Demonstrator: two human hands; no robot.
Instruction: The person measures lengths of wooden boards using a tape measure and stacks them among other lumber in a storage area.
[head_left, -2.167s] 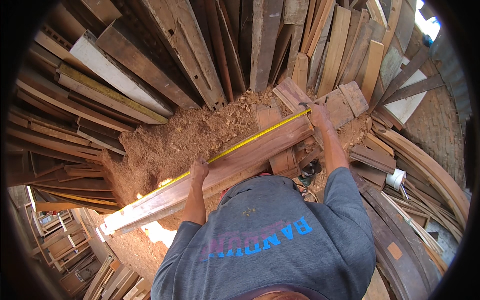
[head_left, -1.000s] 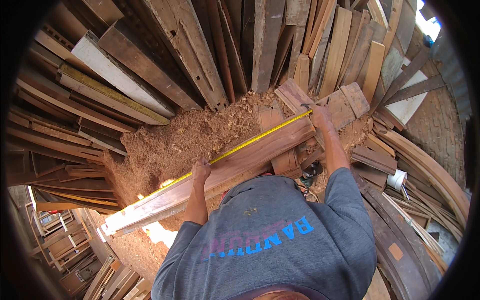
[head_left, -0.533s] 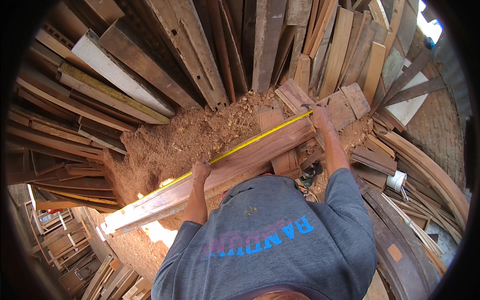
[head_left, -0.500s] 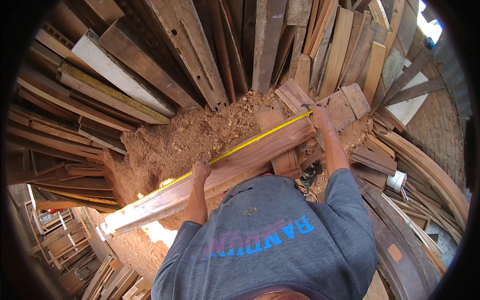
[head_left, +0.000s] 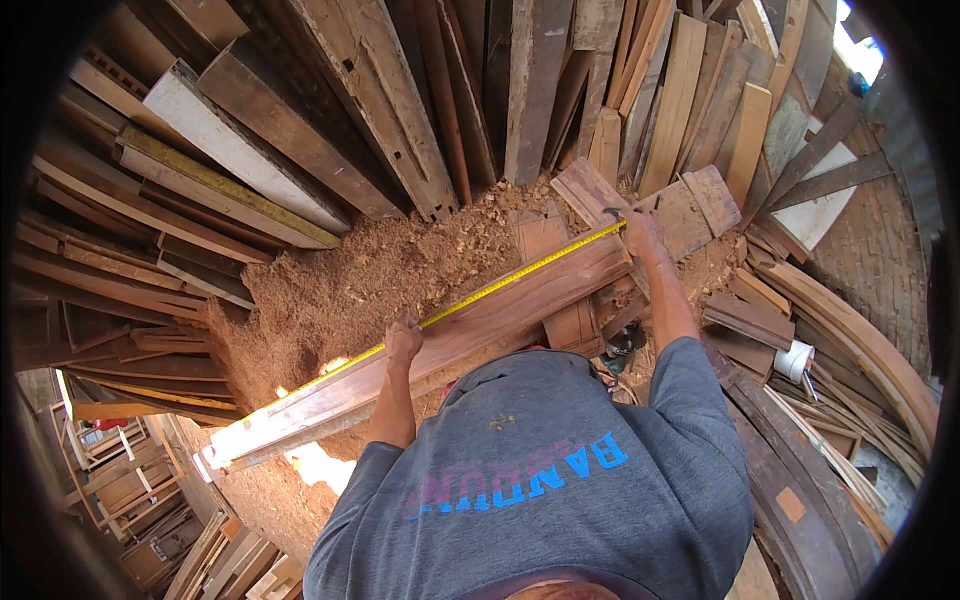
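A long reddish-brown wooden board (head_left: 500, 318) lies slantwise before me, its left end bright in sunlight. A yellow tape measure (head_left: 520, 272) is stretched along the board's far edge. My left hand (head_left: 403, 342) is closed at that edge, pinching the tape about midway along. At the board's right end my right hand (head_left: 640, 236) is closed round the end of the tape; its fingers are partly hidden. A small dark metal piece (head_left: 614, 211) shows just beyond the right fingers, too small to name. More timber supports the board from below.
Wood shavings (head_left: 340, 285) are heaped behind the board. Old planks (head_left: 300, 130) lean in a dense row at the far side. On the right are stacked boards (head_left: 790, 480) and a white cup-like container (head_left: 794, 361). A dark power tool (head_left: 622, 345) sits under the board, partly hidden.
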